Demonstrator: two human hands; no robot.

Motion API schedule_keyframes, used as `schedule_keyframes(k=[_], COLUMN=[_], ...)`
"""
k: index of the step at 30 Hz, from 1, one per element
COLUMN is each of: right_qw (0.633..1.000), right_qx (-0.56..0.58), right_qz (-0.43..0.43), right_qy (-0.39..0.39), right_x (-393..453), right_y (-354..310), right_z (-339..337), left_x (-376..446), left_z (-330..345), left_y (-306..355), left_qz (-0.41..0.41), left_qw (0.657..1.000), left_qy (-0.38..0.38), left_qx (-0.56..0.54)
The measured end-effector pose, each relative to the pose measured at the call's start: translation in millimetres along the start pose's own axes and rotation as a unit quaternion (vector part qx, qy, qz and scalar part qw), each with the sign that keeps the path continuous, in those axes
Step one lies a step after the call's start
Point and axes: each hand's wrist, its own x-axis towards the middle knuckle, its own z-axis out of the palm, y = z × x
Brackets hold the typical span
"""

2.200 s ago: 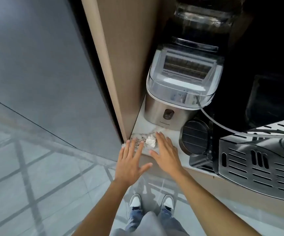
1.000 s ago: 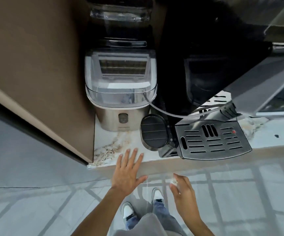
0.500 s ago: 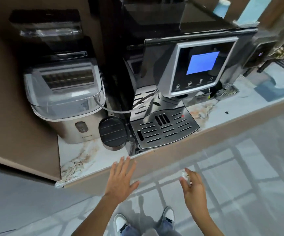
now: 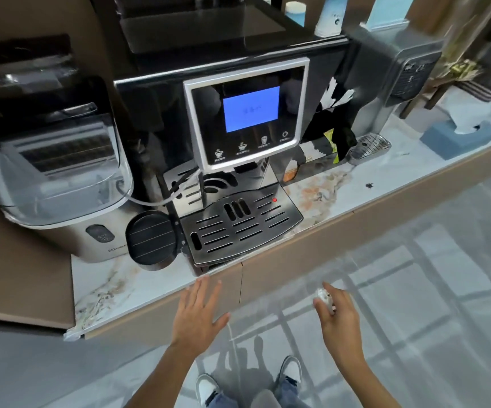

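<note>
My right hand [image 4: 338,316] holds a small crumpled white tissue [image 4: 324,296] in its curled fingers, out in front of the counter and over the floor. My left hand [image 4: 197,314] is flat with fingers spread, hovering just off the counter's front edge [image 4: 267,263], holding nothing. A black coffee machine [image 4: 232,113] with a lit blue screen stands on the marble counter straight ahead, its metal drip tray [image 4: 238,225] jutting toward me.
An ice maker [image 4: 58,184] with a clear lid stands at the left, a tube running from it to the coffee machine. A round black container [image 4: 151,240] sits beside the drip tray. Farther right are a grey dispenser [image 4: 397,72] and a blue tissue box [image 4: 459,136].
My right hand picked the tissue off the counter and drew back over the floor. My left hand left the counter top. My view swung right and up, from the ice maker to the coffee machine.
</note>
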Motion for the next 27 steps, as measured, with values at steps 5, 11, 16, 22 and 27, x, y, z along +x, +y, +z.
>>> schedule_keyframes(k=[5,11,16,22,27], right_qw=[1.000,1.000,0.999,0.999,0.999], right_qx=[0.003,0.011,0.011,0.018,0.021], right_qz=[0.003,0.006,0.007,0.011,-0.004], right_qy=[0.004,0.022,0.030,0.033,0.038], right_x=[14,34,56,88,115], right_y=[11,31,53,77,87], right_z=[-18,-46,-73,-105,-126], left_x=[17,45,71,105,128], left_z=[-4,-10,-14,-18,-15], left_y=[21,55,89,132,162], left_qz=[0.015,0.021,0.031,0.044,0.054], left_qw=[1.000,0.999,0.998,0.997,0.994], left_qy=[-0.009,-0.028,-0.025,-0.011,0.001], left_qx=[0.017,0.034,0.053,0.066,0.093])
